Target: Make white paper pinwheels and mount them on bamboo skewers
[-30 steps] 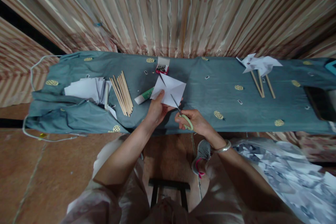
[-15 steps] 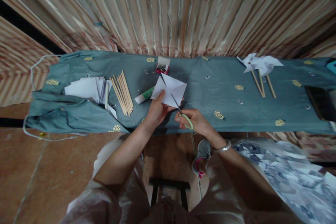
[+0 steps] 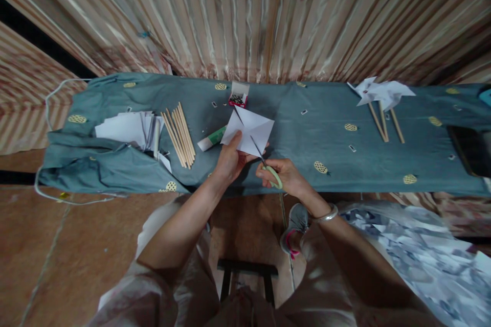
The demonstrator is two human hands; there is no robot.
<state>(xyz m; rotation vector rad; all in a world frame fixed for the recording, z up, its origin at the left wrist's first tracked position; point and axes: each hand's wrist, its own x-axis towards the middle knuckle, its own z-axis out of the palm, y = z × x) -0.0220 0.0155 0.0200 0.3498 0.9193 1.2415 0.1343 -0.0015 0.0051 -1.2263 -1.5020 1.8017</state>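
My left hand [image 3: 230, 157] pinches a white square of paper [image 3: 253, 126] by its left and lower edge, thumb on top and fingers beneath. A dark slit runs in from the paper's upper left corner. In my right hand [image 3: 282, 173] are scissors [image 3: 274, 178] with pale green handles; one blade lies over the paper's lower right part, pointing toward the middle. Just behind the paper sits a small open red box [image 3: 238, 98] of little metal pins. A green and white tube [image 3: 212, 139] lies left of the paper, partly covered by it.
On the narrow table with a teal cloth [image 3: 291, 138], wooden sticks [image 3: 178, 135] and a stack of white paper [image 3: 125, 130] lie left. Paper pinwheels [image 3: 379, 93] on sticks and a dark phone [image 3: 468, 150] lie right. A clear bag of paper pieces [image 3: 422, 250] stands at lower right.
Almost nothing differs. The whole view has shifted very slightly, while both hands, the paper and the scissors keep the same arrangement.
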